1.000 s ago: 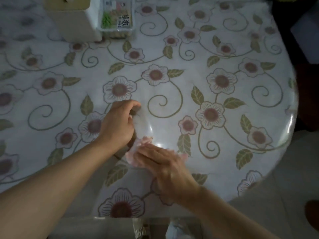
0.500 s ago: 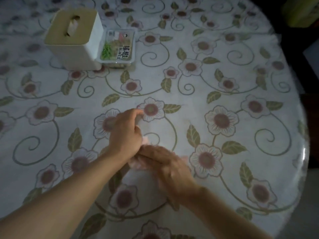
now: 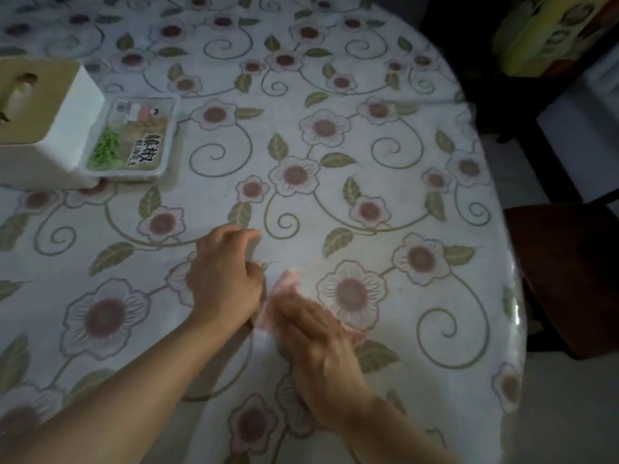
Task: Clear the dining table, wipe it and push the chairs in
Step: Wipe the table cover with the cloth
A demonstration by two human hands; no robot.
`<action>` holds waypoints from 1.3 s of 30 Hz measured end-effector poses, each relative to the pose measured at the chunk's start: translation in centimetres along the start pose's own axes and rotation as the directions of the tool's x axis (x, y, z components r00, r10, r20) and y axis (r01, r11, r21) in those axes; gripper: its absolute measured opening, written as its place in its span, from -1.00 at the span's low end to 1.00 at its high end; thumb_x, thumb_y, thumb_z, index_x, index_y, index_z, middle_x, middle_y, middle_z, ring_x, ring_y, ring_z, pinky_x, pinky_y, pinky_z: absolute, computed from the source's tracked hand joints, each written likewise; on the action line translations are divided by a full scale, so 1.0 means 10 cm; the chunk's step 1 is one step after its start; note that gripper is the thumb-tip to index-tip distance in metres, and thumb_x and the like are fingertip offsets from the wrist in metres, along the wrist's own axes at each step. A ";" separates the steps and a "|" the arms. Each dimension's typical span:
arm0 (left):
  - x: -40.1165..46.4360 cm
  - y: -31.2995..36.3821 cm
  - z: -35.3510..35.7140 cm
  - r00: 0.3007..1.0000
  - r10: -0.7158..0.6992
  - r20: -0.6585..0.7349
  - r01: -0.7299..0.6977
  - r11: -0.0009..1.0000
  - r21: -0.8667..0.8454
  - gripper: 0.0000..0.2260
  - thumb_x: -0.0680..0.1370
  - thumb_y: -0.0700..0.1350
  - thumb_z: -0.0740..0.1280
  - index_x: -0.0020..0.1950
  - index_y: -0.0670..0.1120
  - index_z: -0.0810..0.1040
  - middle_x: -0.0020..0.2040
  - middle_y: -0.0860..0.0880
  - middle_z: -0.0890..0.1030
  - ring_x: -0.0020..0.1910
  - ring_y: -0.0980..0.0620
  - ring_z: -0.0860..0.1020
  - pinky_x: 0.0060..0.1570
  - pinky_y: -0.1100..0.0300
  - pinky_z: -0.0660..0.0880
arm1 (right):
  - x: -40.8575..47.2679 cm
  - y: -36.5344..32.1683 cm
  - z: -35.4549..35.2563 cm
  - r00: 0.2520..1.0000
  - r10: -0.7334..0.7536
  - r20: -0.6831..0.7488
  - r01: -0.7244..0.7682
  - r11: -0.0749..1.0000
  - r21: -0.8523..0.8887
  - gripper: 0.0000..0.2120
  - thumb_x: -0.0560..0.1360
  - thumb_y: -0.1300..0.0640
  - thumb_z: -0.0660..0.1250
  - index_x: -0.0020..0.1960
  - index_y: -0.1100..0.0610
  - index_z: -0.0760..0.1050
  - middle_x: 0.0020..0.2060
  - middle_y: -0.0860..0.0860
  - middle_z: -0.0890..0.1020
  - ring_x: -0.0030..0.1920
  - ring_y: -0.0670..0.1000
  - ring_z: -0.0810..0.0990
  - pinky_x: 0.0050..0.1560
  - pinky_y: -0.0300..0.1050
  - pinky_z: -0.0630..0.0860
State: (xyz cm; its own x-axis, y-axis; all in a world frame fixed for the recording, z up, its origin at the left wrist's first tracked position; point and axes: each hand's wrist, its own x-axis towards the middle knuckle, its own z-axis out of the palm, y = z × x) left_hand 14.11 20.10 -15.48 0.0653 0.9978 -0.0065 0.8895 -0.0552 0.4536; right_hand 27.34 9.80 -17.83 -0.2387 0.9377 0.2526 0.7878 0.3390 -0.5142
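Observation:
A round dining table (image 3: pixel 368 145) with a flowered cloth under clear plastic fills the head view. A small pink cloth (image 3: pixel 288 280) lies on it near the front middle. My right hand (image 3: pixel 318 343) rests flat on top of the cloth, fingers together, and hides most of it. My left hand (image 3: pixel 224 279) sits just left of it with curled fingers, touching the cloth's left edge. Whether it pinches anything is hidden by the fingers.
A white tissue box (image 3: pixel 40 128) with a tan lid stands at the far left. A sealed food tray (image 3: pixel 134 139) with green contents lies against it. A dark brown chair seat (image 3: pixel 569 269) is beside the table's right edge, and a yellow-green object (image 3: pixel 542 31) is at the top right.
The view has tilted up and shifted, so the tissue box and tray sit lower in frame. Both hands have stayed on the pink cloth, with the right hand sliding over it.

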 end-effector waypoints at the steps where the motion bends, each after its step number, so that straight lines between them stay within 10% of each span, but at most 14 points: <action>1: 0.04 0.05 0.01 1.000 0.002 0.015 -0.002 1.000 0.000 -0.61 0.43 -0.27 0.31 0.25 -0.09 0.49 0.31 -0.10 0.42 0.32 -0.12 0.31 0.28 0.01 0.29 | -0.03 0.12 -0.08 0.998 -0.057 0.022 0.057 0.998 0.016 -0.69 0.55 0.16 0.17 0.25 0.13 0.51 0.25 -0.02 0.53 0.23 0.01 0.50 0.16 -0.07 0.46; 4: 0.17 0.20 0.05 0.998 0.052 0.044 -0.049 0.997 -0.056 -0.62 0.44 -0.29 0.32 0.25 -0.13 0.47 0.32 -0.10 0.42 0.32 -0.13 0.30 0.31 0.04 0.25 | 0.04 0.76 -0.52 0.977 0.208 -0.039 -0.207 0.978 0.019 -0.55 0.49 0.25 0.17 0.31 -0.06 0.49 0.31 -0.21 0.44 0.32 -0.21 0.37 0.26 -0.20 0.38; 11: 0.59 0.33 0.18 0.992 0.109 0.069 -0.110 0.994 0.018 -0.58 0.42 -0.28 0.32 0.29 -0.14 0.44 0.36 -0.08 0.41 0.34 -0.19 0.29 0.30 -0.05 0.24 | 0.54 1.80 -0.95 0.590 0.723 -0.361 -0.773 0.634 0.005 -0.44 0.36 0.52 0.16 0.32 0.22 0.44 0.36 0.09 0.43 0.38 0.09 0.35 0.39 -0.12 0.24; 19: 0.84 0.32 0.22 0.993 0.120 0.008 -0.120 0.993 -0.014 -0.61 0.37 -0.40 0.26 0.14 -0.11 0.53 0.22 -0.06 0.48 0.19 -0.15 0.34 0.13 0.04 0.33 | 0.81 0.82 -0.21 0.983 0.161 -0.090 -0.162 0.987 0.001 -0.66 0.51 0.29 0.19 0.25 0.17 0.51 0.20 0.06 0.56 0.22 0.02 0.50 0.26 -0.10 0.45; 23: 1.19 0.23 0.13 0.990 0.132 0.042 -0.131 0.991 -0.028 -0.57 0.39 -0.37 0.23 0.23 -0.13 0.48 0.34 -0.06 0.42 0.27 -0.17 0.29 0.23 0.01 0.30 | 0.91 1.34 -0.60 0.957 0.248 -0.152 -0.263 0.960 -0.092 -0.56 0.41 0.37 0.21 0.24 0.14 0.54 0.24 0.07 0.56 0.26 -0.01 0.48 0.29 -0.19 0.39; 29: 1.43 0.04 0.03 0.984 0.146 0.098 -0.149 0.988 0.030 -0.57 0.47 -0.25 0.27 0.34 -0.09 0.40 0.43 0.00 0.31 0.34 -0.12 0.24 0.28 -0.01 0.26 | 1.62 1.68 -0.53 0.606 0.702 -0.373 -0.745 0.666 0.044 -0.52 0.46 0.44 0.13 0.24 0.06 0.49 0.15 0.00 0.56 0.16 0.03 0.52 0.13 -0.18 0.37; 34: 1.54 -0.04 0.02 0.987 0.154 0.048 -0.153 0.988 -0.016 -0.58 0.40 -0.32 0.27 0.25 -0.09 0.48 0.33 -0.02 0.43 0.22 -0.12 0.34 0.15 0.02 0.33 | 1.77 0.71 0.13 0.921 0.355 -0.160 -0.362 0.932 -0.016 -0.54 0.40 0.42 0.21 0.25 0.16 0.54 0.24 0.07 0.56 0.26 0.00 0.49 0.36 -0.25 0.30; 39: 1.75 -0.01 0.03 0.982 0.186 0.042 -0.186 0.983 -0.005 -0.56 0.37 -0.34 0.27 0.24 -0.11 0.48 0.29 -0.06 0.44 0.19 -0.14 0.35 0.11 0.01 0.35 | 1.61 1.08 -0.24 0.980 0.169 -0.108 -0.182 0.977 -0.114 -0.59 0.42 0.31 0.17 0.21 0.11 0.55 0.19 0.09 0.59 0.21 0.02 0.52 0.29 -0.32 0.31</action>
State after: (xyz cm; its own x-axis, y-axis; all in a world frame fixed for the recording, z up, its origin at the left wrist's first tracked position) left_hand 15.29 37.51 -15.89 0.2484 0.9678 0.0408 0.8595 -0.2396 0.4515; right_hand 33.39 28.35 -17.40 -0.0389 0.9677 0.2490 0.8775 0.1523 -0.4548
